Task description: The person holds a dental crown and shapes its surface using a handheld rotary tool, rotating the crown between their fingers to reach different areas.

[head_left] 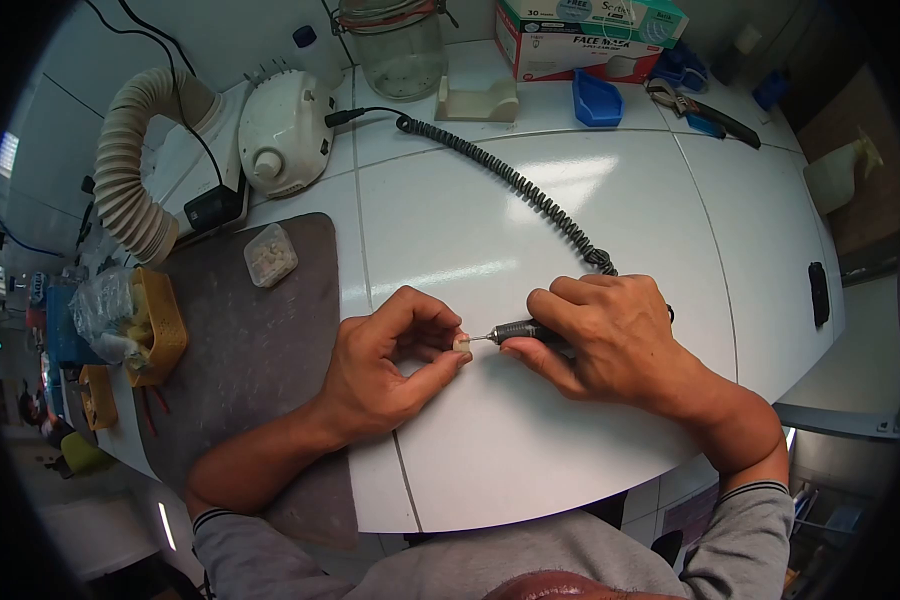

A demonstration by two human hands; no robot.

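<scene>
Between the thumb and fingertips of my left hand (375, 375) is a small cream-coloured piece (461, 343) that looks like a dental crown, mostly covered by the fingers. My right hand (625, 340) is wrapped around a dark rotary handpiece (518, 331), its thin metal bit pointing left, with the tip right at the piece. A black coiled cord (510, 175) runs from behind the right hand to a white control unit (287, 135) at the back left. Both hands are close over the white tiled table (530, 440).
A dark mat (230, 350) lies at left, carrying a clear tub (270, 255) of small pale pieces. Beside it are a yellow basket (160, 325) and a ribbed hose (135, 150). Along the back stand a glass jar (400, 50), a blue bin (597, 98), mask boxes (570, 55) and an adjustable wrench (705, 112).
</scene>
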